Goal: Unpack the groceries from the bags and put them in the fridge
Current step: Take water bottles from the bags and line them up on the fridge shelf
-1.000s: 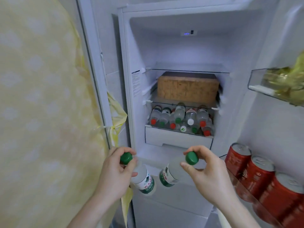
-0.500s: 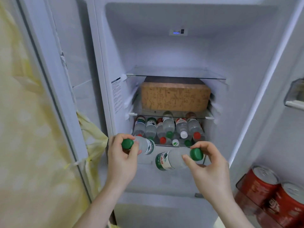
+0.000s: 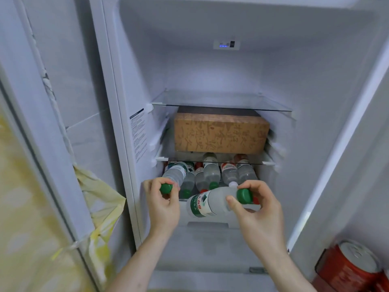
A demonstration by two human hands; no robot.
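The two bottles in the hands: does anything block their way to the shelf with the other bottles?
No barrier shows. The left-hand bottle already reaches over the stored bottles; the right-hand bottle lies crosswise before them. The row looks crowded, under a glass shelf.

- Light: cool, even, moderately bright inside fridge (image 3: 210, 70); three blue dots glow on the control panel (image 3: 226, 45).
- Shadow: dim beneath upper glass shelf (image 3: 221, 102).
- Blur: slight motion smear on left hand (image 3: 163, 204).
- Distortion: wide-angle, side walls bow outward.
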